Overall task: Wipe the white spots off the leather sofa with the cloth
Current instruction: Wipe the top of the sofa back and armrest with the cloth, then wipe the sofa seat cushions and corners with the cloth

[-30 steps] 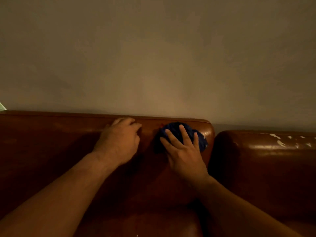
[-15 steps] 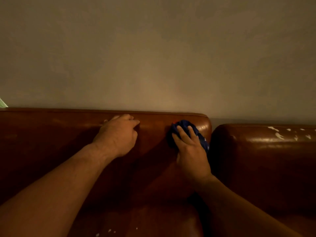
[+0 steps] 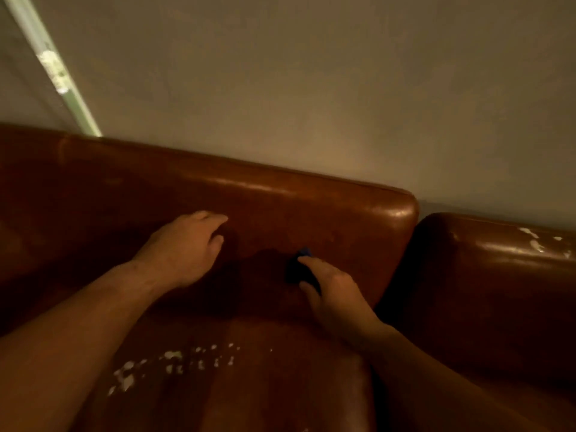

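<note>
A brown leather sofa [image 3: 311,213] fills the lower view, its backrest against the wall. My right hand [image 3: 330,288] grips a bunched dark blue cloth [image 3: 297,268] low on the backrest, most of the cloth hidden under the fingers. My left hand [image 3: 187,247] rests against the backrest to the left, fingers loosely curled and holding nothing. Several white spots [image 3: 174,363] lie scattered on the seat cushion below my left forearm. More white spots [image 3: 536,241] mark the top of the neighbouring backrest cushion at the right.
A plain beige wall [image 3: 311,88] rises behind the sofa. A pale green strip [image 3: 53,67] runs diagonally down the wall at the upper left. A dark gap [image 3: 402,275] separates the two backrest cushions.
My right hand slid the cloth down from the backrest's top corner to its lower face. The view tilted down and left, bringing the seat's white spots and the green strip into sight.
</note>
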Demonstrator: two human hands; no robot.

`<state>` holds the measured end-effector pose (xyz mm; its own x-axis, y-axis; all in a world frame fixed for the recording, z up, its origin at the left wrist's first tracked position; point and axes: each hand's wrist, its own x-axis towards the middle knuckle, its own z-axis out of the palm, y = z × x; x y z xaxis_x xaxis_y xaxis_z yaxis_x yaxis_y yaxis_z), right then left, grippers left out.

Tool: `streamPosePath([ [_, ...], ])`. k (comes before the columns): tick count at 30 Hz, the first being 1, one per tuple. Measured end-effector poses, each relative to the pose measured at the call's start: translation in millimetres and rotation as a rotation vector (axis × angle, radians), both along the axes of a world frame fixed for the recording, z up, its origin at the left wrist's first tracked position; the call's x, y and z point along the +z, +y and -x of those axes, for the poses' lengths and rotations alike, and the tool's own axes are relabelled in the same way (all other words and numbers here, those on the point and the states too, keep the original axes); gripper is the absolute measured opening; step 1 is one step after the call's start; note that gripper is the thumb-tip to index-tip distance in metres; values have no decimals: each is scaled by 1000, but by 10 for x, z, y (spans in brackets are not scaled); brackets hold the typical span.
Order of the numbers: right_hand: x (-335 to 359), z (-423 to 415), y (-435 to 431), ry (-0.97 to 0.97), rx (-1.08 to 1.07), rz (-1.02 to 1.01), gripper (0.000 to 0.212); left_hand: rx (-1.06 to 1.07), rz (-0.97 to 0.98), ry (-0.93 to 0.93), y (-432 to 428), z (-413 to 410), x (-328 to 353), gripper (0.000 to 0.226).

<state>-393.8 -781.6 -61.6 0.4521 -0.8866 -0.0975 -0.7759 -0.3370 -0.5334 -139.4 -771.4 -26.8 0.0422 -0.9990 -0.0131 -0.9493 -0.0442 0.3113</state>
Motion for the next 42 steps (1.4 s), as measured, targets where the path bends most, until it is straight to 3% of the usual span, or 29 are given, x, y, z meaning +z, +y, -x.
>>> streamPosePath([
  [5,-411,-332,354,-36,37,-266,35,169,-152,11,783,-532,-349,46],
  [8,-737,-362,524,-56,-25,-307,28,203,-187,12,1136,-598,-650,45],
  [12,-1319,-341,690,100,-60,-299,34,175,-232,-33,1421,-471,-1107,42],
  [15,-1805,-323,747,366,-24,-304,56,110,-264,-150,1461,-356,-1453,47],
  [18,-2151,-392,816,437,-66,-263,67,127,-319,-209,1464,-423,-1776,65],
  [22,-2396,-447,873,350,-152,-184,68,396,-463,-4,1569,-907,-2021,107],
  [24,-2466,-492,889,357,-176,-158,70,505,-584,71,1657,-1178,-2095,115],
  [27,-2508,-576,850,393,-192,-114,69,542,-702,82,1763,-1357,-2207,95],
  [32,-2544,-816,658,368,-201,-119,63,524,-633,34,1786,-1330,-2333,57],
  [37,-2569,-1127,575,300,-121,-72,58,524,-624,-40,1753,-1263,-2341,49],
  [42,-2537,-1286,604,291,59,-70,56,530,-628,13,1728,-1214,-2288,41],
])
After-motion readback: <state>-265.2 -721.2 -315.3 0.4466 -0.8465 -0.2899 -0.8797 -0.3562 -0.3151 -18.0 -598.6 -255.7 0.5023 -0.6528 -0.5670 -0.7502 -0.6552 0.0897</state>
